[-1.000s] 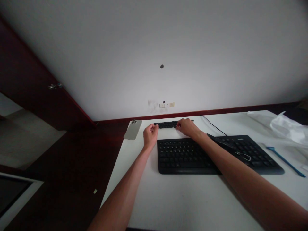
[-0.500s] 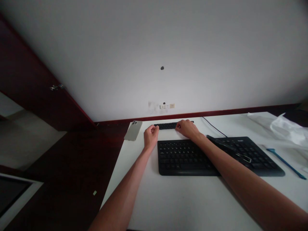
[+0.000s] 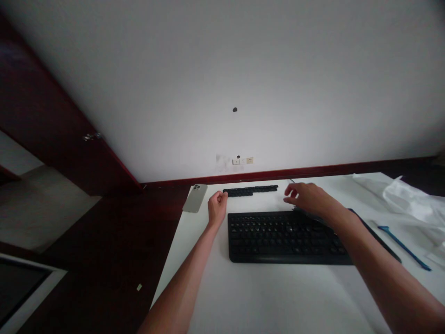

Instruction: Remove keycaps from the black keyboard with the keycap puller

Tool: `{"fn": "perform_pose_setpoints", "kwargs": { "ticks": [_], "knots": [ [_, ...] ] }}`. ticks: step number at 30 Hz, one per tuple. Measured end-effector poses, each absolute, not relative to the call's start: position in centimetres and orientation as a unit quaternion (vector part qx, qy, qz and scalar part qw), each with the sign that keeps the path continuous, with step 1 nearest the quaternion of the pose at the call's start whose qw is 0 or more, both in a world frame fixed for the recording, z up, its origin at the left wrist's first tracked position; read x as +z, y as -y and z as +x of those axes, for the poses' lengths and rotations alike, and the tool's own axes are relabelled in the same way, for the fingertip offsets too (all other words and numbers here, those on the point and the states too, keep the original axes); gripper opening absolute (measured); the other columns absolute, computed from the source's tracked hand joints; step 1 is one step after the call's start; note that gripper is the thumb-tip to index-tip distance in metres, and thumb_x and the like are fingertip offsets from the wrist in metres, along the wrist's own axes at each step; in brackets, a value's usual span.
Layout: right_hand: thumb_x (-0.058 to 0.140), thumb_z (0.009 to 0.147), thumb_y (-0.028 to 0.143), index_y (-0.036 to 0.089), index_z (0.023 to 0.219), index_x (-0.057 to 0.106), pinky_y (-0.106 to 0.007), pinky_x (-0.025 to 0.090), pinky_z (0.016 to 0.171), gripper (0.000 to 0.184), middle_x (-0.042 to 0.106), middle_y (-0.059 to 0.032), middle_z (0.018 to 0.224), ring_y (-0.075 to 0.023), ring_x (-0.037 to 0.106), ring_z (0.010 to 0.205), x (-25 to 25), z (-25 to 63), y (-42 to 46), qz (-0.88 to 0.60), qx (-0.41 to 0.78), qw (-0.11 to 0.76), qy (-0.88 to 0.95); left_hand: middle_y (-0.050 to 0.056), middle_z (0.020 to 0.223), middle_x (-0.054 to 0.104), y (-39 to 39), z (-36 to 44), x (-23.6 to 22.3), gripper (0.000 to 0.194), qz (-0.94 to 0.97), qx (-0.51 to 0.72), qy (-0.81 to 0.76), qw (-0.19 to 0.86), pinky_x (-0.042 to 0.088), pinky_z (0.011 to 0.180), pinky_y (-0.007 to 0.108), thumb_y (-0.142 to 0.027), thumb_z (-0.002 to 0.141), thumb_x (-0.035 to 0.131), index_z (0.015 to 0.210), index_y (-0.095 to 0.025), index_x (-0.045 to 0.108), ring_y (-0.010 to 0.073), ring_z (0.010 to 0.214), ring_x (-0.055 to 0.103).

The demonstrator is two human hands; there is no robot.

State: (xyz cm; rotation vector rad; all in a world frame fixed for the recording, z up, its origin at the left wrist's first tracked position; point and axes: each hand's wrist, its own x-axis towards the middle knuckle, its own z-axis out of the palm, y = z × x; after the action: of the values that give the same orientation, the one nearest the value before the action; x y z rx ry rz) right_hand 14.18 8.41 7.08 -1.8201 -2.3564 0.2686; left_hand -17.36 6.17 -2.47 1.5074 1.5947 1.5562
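On the white table, my left hand (image 3: 217, 207) is curled, its fingers together against the left end of a row of black keycaps (image 3: 239, 191). Whatever may be inside those fingers is hidden. My right hand (image 3: 308, 196) hovers at the far edge of a black keyboard (image 3: 264, 236), right of the keycap row, its fingers bent and apart with nothing seen between them. That hand and forearm cover much of the keyboard's right side. A dark slim tool lying there is almost wholly hidden beneath the hand.
A pale phone (image 3: 195, 198) lies at the table's left edge. To the right are a blue stick-like tool (image 3: 405, 248) and crumpled white plastic (image 3: 410, 199). A wall with sockets (image 3: 243, 161) stands behind, and a dark red door (image 3: 66, 116) is at left.
My right hand has left the keycap row and moved right, over the keyboard's far edge, its fingers parting. My left hand stays by the row's left end. The view has tilted up slightly.
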Motion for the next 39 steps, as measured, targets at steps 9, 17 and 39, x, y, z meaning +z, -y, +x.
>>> {"fn": "perform_pose_setpoints", "kwargs": {
  "ticks": [9,17,39],
  "knots": [
    [0.062,0.086,0.019,0.022,0.108,0.074,-0.032,0.050,0.077,0.025,0.080,-0.0059,0.099,-0.0257,0.074,0.092,5.1,18.9,-3.9,-0.636,0.132,0.060,0.758,-0.006,0.056,0.038,-6.2,-16.9,-2.3,0.041,0.544,0.547,-0.600,0.210,0.026,0.055,0.025,-0.044,0.093,0.057,0.063,-0.021,0.042,0.0117,0.054,0.036],
    [0.063,0.087,0.023,0.019,0.123,0.067,-0.032,0.050,0.079,0.037,0.079,-0.0081,0.099,-0.0244,0.073,0.086,9.3,10.2,-2.1,-0.607,0.181,0.189,0.750,-0.006,0.056,0.034,-6.3,-17.1,-2.6,0.043,0.531,0.559,-0.599,0.216,0.024,0.054,0.025,-0.047,0.092,0.057,0.062,-0.021,0.040,0.0119,0.054,0.033],
    [0.071,0.083,0.022,0.021,0.107,0.076,-0.039,0.047,0.100,0.024,0.075,-0.0085,0.112,-0.0282,0.066,0.112,4.9,13.6,-1.0,-0.499,0.241,0.110,0.825,-0.006,0.057,0.036,-6.0,-17.1,-2.2,0.043,0.530,0.569,-0.589,0.222,0.025,0.056,0.025,-0.047,0.092,0.057,0.063,-0.021,0.040,0.0121,0.056,0.035]
  ]
}}
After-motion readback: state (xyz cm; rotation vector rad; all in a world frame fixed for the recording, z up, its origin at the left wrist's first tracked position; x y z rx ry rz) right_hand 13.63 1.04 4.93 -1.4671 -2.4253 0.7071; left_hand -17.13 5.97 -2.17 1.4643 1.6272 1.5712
